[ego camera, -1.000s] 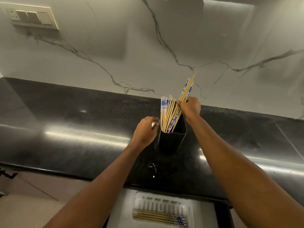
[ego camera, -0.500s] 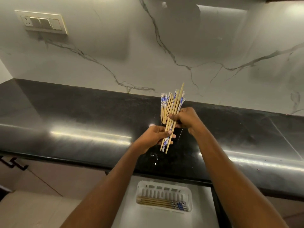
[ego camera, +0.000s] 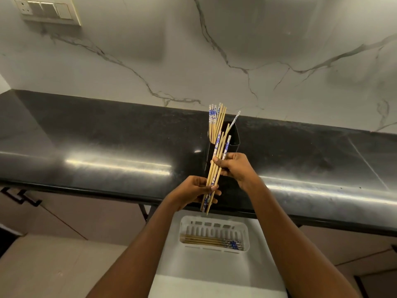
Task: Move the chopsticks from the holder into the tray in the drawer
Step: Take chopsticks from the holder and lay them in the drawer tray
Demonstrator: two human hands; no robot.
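A bundle of wooden chopsticks (ego camera: 218,157) with blue-and-white ends is held between both hands, out of the holder and slanting down toward me. My right hand (ego camera: 237,168) grips the bundle near its middle. My left hand (ego camera: 193,191) holds its lower, pointed part. Behind them a black square holder (ego camera: 233,137) stands on the counter with several more chopsticks (ego camera: 216,121) upright in it. Below, a white slotted tray (ego camera: 214,223) sits in the open drawer (ego camera: 217,274), with several chopsticks (ego camera: 211,241) lying flat along its near side.
The glossy black counter (ego camera: 107,151) runs left to right, its front edge just above the drawer. A marble wall with a switch plate (ego camera: 48,10) rises behind. Brown cabinet fronts (ego camera: 71,214) with a black handle flank the drawer.
My right hand lifted a bundle of chopsticks out of the holder and brought it down toward me. My left hand left the holder's side and took hold of the bundle's lower end.
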